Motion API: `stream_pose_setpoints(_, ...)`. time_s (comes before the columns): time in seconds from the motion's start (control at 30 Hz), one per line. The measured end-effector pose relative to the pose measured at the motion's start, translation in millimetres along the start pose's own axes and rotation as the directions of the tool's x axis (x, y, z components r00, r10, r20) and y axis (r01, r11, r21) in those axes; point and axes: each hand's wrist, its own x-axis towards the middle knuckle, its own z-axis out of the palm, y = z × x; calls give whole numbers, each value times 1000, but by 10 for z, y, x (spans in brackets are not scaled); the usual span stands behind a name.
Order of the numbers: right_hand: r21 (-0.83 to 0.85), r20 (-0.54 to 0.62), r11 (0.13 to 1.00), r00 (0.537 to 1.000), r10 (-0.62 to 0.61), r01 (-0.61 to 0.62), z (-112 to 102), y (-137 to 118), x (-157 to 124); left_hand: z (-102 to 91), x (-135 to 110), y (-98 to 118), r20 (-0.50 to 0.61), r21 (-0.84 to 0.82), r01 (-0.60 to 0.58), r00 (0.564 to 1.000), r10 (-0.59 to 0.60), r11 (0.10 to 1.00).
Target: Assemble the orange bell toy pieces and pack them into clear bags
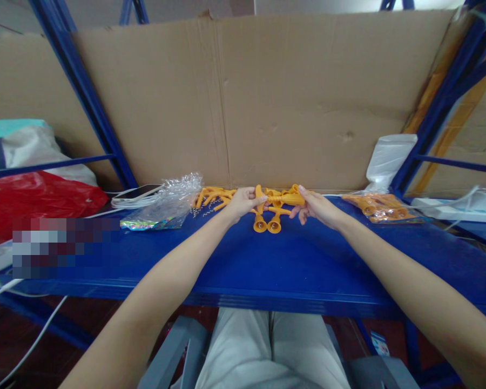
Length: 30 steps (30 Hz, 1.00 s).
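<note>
Between my two hands lies an orange plastic piece, held roughly level, with a crosspiece at its left end and a thicker ribbed body on the right. My left hand is closed on the crosspiece end. The fingers of my right hand pinch the thick end. Just below stand two orange flared cups with stems, side by side on the blue shelf. More orange parts lie behind my hands, partly hidden. Beside my left hand are orange curved handles and several thin metal springs.
A clear plastic bag and coiled white cable lie left, near a red bag. On the right are bagged orange parts and a white power strip. Cardboard walls the back; blue posts flank it.
</note>
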Motion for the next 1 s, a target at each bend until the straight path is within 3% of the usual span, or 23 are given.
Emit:
stream_pose_setpoints(0.3,-37,-157,991,980,122,-130,13,10,59,-7,-9,-19,53,-6,-25,998,25,1000)
stream_pose_setpoints(0.43,72,-75,991,990,121,-116,-9,-48,30,-6,2,-20,38,-27,-44,998,45,999)
stream_pose_setpoints(0.57,137,-19,990,999,31,-28,-48,-61,-6,-4,-2,8,12,-50,-12,1000,12,999)
stream_pose_setpoints(0.7,75,-64,996,997,-37,42,-68,-20,3,-2,-28,59,2,-46,4,1000,-4,999)
stream_pose_setpoints(1.0,-51,-47,998,998,-39,36,-37,0,6,-20,-33,69,19,-7,15,1000,-15,1000)
